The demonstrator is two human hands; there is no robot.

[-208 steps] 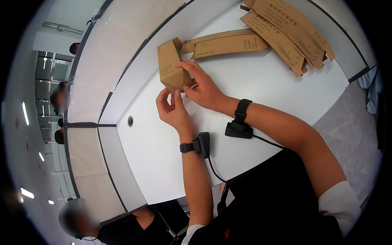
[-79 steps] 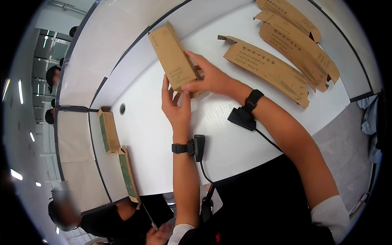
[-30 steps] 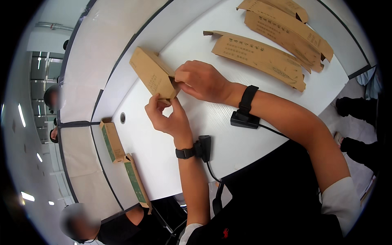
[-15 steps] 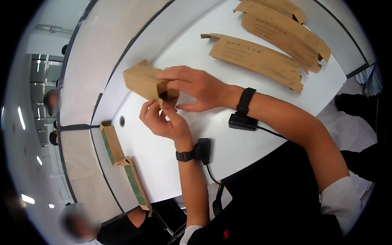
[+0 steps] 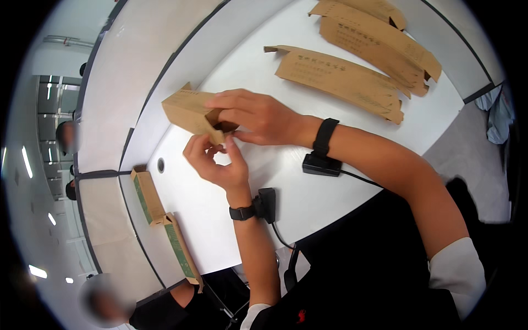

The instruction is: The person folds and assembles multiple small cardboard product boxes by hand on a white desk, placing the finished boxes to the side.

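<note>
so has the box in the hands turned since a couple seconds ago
Yes. The cardboard box stood pointing up the white table; now it lies tipped leftward, toward the table's left edge.

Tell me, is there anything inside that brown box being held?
The brown box has one end open toward the hands; only dark shadow shows inside. The right hand and left hand cover the opening's edges, so its contents cannot be seen.

There is just one view, from a camera worn on the person's head, and it looks down and forward at the white tabletop (image 5: pixel 330 192). It sits close above the left hand (image 5: pixel 217 162) and the right hand (image 5: pixel 258 115), whose arms come up from the bottom edge. The round fisheye picture bends the tabletop's straight edges near the rim and goes black in the corners.
</note>
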